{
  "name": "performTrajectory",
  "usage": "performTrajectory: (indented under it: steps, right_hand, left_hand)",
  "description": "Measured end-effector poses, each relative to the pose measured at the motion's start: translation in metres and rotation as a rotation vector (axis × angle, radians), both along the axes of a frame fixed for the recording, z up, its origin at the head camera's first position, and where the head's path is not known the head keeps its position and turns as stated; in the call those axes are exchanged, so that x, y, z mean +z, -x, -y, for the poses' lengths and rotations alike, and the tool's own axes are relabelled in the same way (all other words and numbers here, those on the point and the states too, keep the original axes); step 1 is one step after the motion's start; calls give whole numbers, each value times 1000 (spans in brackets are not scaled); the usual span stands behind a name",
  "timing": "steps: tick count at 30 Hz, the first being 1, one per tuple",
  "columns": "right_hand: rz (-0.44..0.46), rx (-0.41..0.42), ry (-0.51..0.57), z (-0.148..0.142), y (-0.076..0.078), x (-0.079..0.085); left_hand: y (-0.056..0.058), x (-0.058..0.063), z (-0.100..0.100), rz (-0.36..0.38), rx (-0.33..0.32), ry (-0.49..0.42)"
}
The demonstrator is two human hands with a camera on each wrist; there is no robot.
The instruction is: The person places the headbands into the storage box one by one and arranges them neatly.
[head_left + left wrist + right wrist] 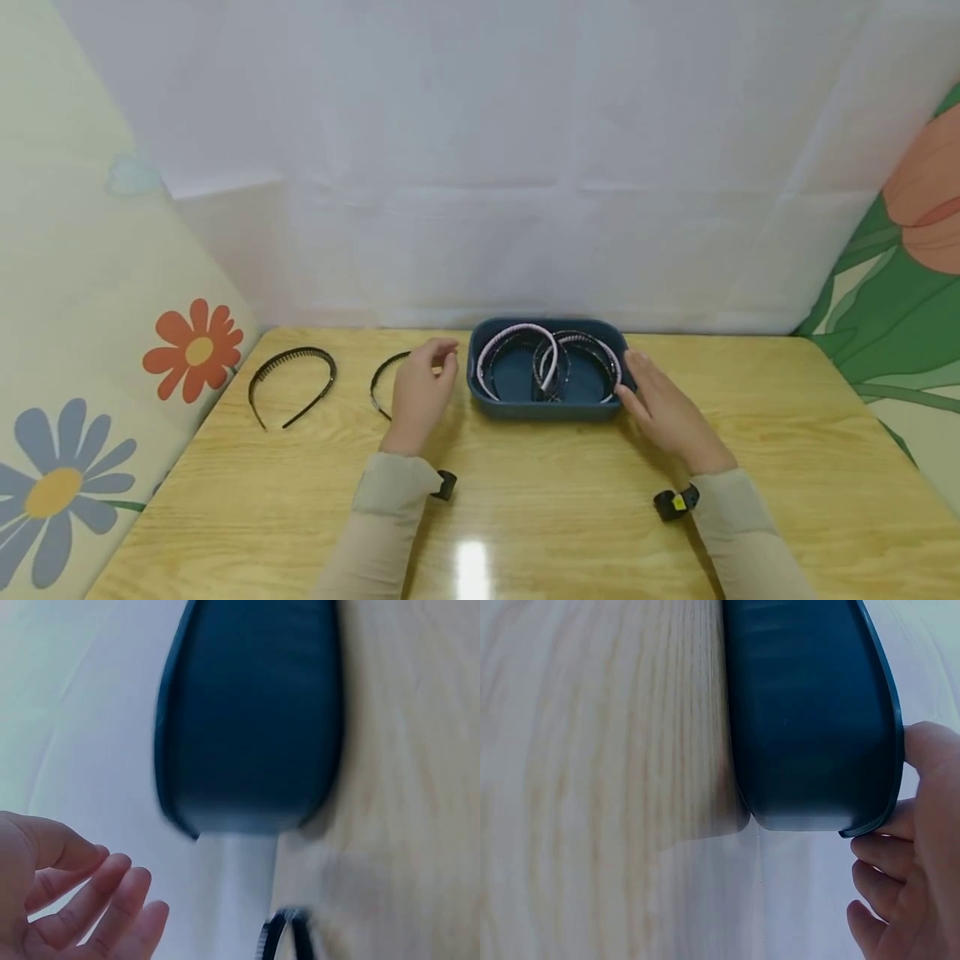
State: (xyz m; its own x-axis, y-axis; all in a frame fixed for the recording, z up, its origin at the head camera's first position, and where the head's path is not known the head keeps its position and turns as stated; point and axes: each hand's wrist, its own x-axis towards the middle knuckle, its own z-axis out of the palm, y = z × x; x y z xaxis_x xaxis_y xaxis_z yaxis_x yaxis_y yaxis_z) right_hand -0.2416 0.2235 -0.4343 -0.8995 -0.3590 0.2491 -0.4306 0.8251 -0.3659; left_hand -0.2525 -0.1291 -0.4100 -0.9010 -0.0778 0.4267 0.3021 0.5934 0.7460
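A dark blue oblong box (547, 411) stands at the back of the table. Several headbands, including a pale pink one (517, 327) and a glittery dark one, lean in it, overlapping. My right hand (671, 417) is at the box's right end, thumb and fingertips against the rim, as the right wrist view also shows. To the left of the box my left hand (422, 392) is held apart from it, fingers loosely bent with nothing between them. It partly hides a thin black headband (375, 383) on the table. Farther left lies a black toothed headband (330, 367).
The wooden table (540, 500) runs back to a white cloth (487, 250). Flower-patterned panels (97, 333) flank it on both sides. Both wrists wear small black devices (444, 485).
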Motion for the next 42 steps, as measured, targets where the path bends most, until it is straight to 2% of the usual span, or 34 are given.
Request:
performTrajectory:
  steps: [10, 14, 20, 26, 30, 35, 38, 42]
  right_hand:
    - [2, 15, -4, -1, 1, 1]
    - [11, 11, -4, -4, 0, 3]
    - [26, 11, -2, -4, -2, 2]
    - [20, 6, 1, -2, 0, 2]
    - [28, 6, 14, -1, 0, 3]
    - [22, 3, 8, -2, -2, -1]
    - [1, 3, 9, -2, -2, -2]
    - [-18, 7, 17, -1, 0, -1]
  left_hand:
    - [-5, 9, 48, 162, 131, -20]
    - [-7, 8, 60, 216, 146, -4]
    - [-10, 3, 78, 344, 160, -8]
    - [-9, -1, 90, 442, 157, 0]
    - [-9, -2, 94, 514, 124, -1]
    - [-7, -10, 95, 607, 87, -7]
    - [-5, -15, 95, 624, 76, 3]
    - [-1, -18, 96, 595, 79, 19]
